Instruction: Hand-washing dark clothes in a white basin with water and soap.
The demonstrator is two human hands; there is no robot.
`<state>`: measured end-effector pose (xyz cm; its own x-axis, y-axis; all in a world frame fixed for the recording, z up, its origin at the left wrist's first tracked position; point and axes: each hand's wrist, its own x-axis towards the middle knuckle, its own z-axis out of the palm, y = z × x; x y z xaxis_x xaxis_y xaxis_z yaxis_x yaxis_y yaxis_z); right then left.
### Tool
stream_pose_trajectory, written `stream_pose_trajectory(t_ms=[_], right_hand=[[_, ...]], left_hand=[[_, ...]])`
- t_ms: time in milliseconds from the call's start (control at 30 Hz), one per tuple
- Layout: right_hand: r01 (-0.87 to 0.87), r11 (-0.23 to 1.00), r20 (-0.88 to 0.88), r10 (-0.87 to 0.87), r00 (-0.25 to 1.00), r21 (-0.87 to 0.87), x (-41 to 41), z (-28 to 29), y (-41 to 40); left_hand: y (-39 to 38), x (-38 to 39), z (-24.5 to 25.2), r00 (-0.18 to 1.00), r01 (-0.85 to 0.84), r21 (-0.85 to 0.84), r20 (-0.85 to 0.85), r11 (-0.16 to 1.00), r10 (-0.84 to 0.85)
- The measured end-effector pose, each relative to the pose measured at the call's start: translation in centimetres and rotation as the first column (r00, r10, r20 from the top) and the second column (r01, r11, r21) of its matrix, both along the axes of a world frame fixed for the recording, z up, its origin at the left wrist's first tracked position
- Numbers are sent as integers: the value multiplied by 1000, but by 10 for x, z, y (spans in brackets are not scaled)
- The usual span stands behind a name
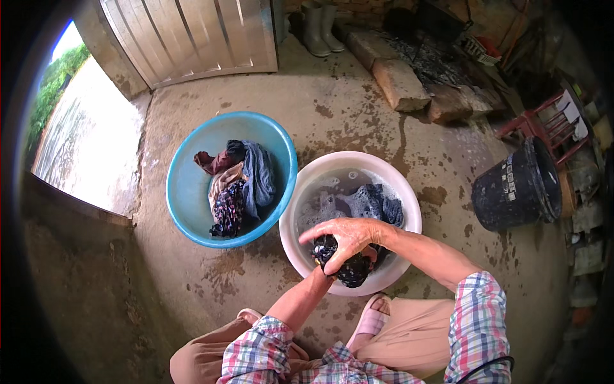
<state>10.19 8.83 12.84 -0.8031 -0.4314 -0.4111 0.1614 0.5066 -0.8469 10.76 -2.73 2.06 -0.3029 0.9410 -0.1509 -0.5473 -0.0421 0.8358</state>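
Note:
Over the near part of a pale pink basin (413,211) of soapy water, my right hand (348,237) arches with fingers spread over a dark patterned wet cloth (354,274) and touches it. My left hand (331,274) reaches in beneath; its fingers are mostly hidden by the cloth and my right hand, so its hold cannot be made out. Behind them a dark blue garment (371,201) lies partly under suds. The blue basin (184,211) stands to the left, against the pink one, with a blue-grey cloth (259,175), a maroon cloth (215,162) and a floral cloth (228,209) inside.
A black bucket (503,192) stands at the right by a red chair (542,120). Bricks (398,84) edge an ash-filled hearth (422,60) at the back, near rubber boots (316,29). A metal door (192,38) is at the upper left. Water stains mark the concrete floor (225,276).

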Motion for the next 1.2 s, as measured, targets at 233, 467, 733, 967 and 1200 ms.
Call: stream_pose_trajectory(t_ms=[233,467,733,967,1200], right_hand=[[52,985,-263,-7,965,163,10,-19,-15],[122,899,-654,208,727,421,39,23,-33],[268,849,-719,175,672,456,45,44,-20],[633,755,-905,-132,405,173,30,24,26],[862,461,-649,-725,230,-209,16,-26,70]], left_hand=[[11,-3,4,981,-7,-7,-196,1000,5],[10,-37,12,920,-22,-4,-392,1000,19],[0,-77,19,805,14,0,-594,1000,-11],[22,-88,10,828,-433,-270,258,860,498],[30,-65,78,662,-659,219,-287,720,693]])
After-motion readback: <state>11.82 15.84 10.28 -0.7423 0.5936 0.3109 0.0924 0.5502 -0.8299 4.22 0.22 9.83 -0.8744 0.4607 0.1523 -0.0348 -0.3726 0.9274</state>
